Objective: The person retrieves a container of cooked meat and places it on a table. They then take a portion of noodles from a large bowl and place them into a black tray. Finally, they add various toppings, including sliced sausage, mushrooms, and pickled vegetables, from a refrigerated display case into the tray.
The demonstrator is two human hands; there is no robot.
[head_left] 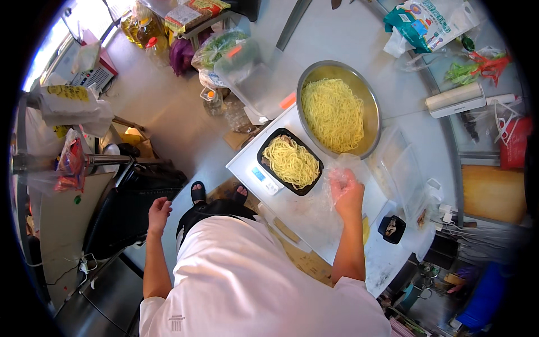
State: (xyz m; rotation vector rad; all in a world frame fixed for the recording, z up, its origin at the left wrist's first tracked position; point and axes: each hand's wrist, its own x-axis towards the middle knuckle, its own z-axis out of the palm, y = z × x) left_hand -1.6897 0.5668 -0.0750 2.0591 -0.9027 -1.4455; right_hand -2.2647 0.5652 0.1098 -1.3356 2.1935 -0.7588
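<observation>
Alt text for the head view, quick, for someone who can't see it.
A person's right hand, with clear plastic around it, is beside a black tray of yellow noodles that appears to rest on a white scale. A metal bowl of more noodles stands beyond; the left hand hangs away.

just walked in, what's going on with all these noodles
A person's right hand, with thin clear plastic about its fingers, is beside a black tray of noodles that appears to rest on a white scale. Just beyond, a metal bowl holds a bigger heap. The left hand is out to the side, holding nothing visible.
</observation>
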